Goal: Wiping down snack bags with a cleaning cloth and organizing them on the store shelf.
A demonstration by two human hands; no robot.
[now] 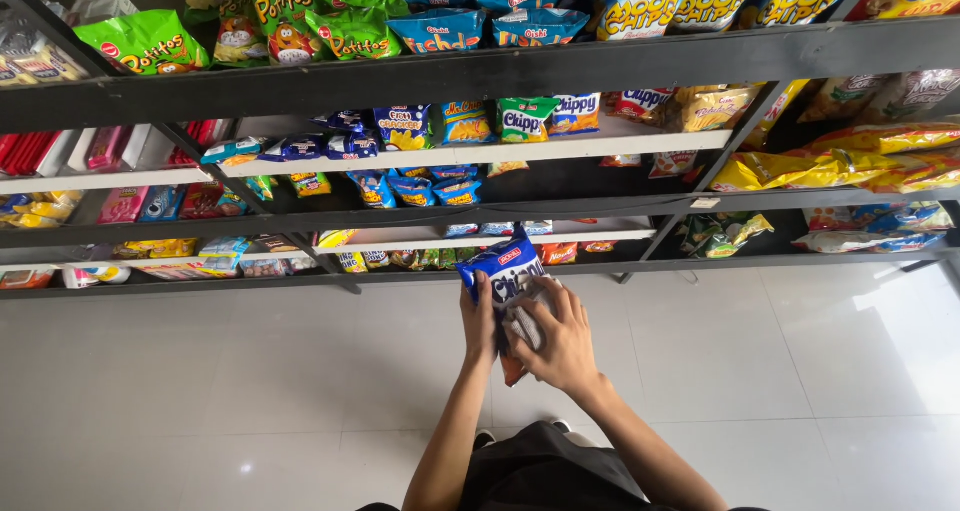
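Observation:
A blue snack bag [502,267] with white lettering is held in front of the lower shelves, above the floor. My left hand [478,323] grips its left edge, thumb across the front. My right hand [558,333] lies flat over the bag's lower right part, with a grey cloth or wrapper bunched under its fingers. An orange corner of the packet shows below the hands.
Black metal shelving [480,74] with white boards fills the upper half, stocked with several green, blue, yellow and red snack bags. A light tiled floor [250,371] spreads below. My dark trousers and shoes [545,461] are at the bottom centre.

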